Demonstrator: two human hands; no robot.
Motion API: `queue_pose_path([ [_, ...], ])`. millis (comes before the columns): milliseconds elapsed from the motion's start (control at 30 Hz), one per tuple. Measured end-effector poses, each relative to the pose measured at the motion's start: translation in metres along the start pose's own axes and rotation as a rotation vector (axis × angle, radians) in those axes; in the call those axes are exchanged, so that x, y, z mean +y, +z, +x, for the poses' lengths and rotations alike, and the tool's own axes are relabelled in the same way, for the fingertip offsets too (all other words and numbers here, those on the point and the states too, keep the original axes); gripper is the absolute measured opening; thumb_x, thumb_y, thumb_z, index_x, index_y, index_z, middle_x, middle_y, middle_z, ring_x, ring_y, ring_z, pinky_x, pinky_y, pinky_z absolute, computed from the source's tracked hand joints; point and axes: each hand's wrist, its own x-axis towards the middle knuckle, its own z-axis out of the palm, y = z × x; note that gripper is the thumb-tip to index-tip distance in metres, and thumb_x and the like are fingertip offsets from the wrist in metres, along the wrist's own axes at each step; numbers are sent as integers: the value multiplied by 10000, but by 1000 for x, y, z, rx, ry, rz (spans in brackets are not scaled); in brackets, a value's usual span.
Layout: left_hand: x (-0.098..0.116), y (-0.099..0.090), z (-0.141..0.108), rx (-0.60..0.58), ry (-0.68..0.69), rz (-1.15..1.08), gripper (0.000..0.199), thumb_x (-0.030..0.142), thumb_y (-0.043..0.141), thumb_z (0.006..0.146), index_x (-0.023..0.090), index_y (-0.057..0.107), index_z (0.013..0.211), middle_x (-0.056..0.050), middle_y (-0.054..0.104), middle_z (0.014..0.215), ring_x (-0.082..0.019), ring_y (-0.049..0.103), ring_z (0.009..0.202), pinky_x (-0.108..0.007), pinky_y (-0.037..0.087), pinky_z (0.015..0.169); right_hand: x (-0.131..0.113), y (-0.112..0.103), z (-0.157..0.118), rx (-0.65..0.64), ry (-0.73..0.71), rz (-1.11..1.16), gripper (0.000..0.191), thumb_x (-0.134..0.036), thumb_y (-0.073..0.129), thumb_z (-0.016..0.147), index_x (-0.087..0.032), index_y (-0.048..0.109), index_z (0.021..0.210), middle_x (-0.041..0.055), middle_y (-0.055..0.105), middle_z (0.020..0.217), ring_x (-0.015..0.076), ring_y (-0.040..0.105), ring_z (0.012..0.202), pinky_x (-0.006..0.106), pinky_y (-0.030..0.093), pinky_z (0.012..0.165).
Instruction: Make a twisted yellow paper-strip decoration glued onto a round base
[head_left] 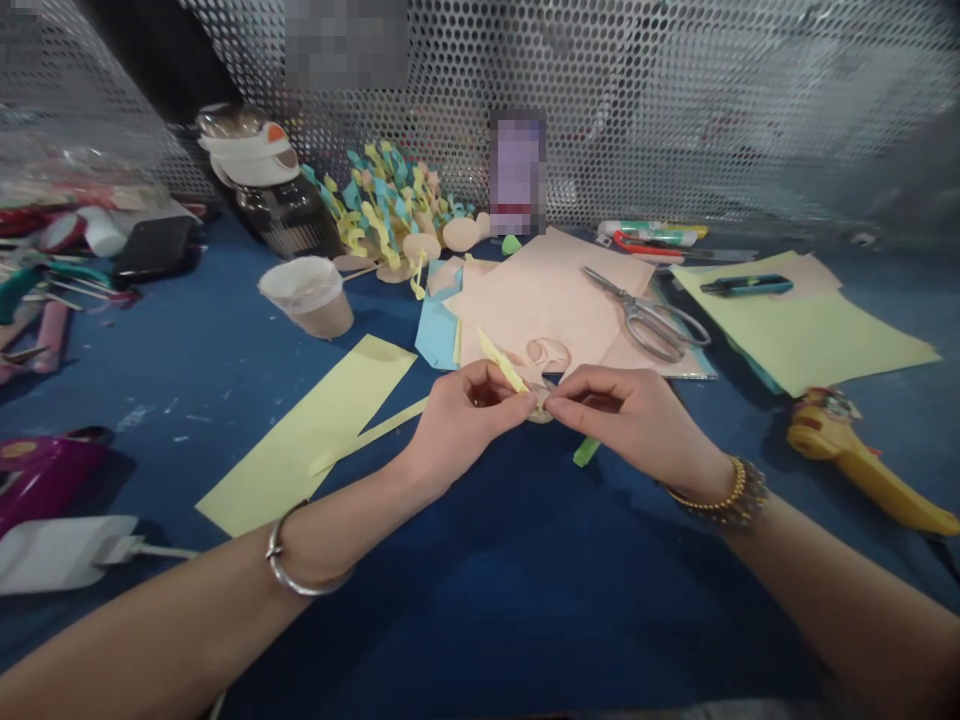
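Note:
My left hand (469, 415) is closed in a pinch on a folded yellow paper strip (501, 358), whose end sticks up past the fingers. Opposite it, the fingertips of my right hand (626, 412) are pinched together and meet the left ones over a small pale paper piece (539, 412). Exactly what the right fingers grip is too small to make out. A curled peach paper scrap (549, 352) lies just beyond the hands. Under my right hand shows a green paper bit (586, 451). A thin yellow strip (382, 432) runs out from beside my left hand.
Scissors (651, 318) rest on peach paper sheets (540, 275). A paper cup (309, 296), a bottle (262, 180) and a cluster of curled paper pieces (397, 205) stand left. A yellow-handled tool (870, 460), a cutter (746, 286) and yellow sheets (825, 330) lie right.

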Motion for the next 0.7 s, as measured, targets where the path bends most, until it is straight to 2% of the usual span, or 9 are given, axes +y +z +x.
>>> queue_pose_path([
  [300, 1, 3, -1, 4, 11, 70, 225, 234, 710, 695, 158, 508, 631, 40, 530, 588, -67, 469, 550, -192, 347, 517, 0, 1, -2, 1, -23, -65, 146, -285, 637, 787, -156, 688, 743, 15, 657, 735, 118, 574, 648, 250, 460, 597],
  [700, 2, 3, -1, -17, 15, 152, 194, 251, 682, 706, 164, 523, 636, 37, 515, 573, -72, 441, 514, -201, 324, 485, -4, 1, -3, 1, -54, -185, 83, -217, 631, 762, -179, 690, 716, 2, 654, 703, 115, 574, 611, 252, 462, 583],
])
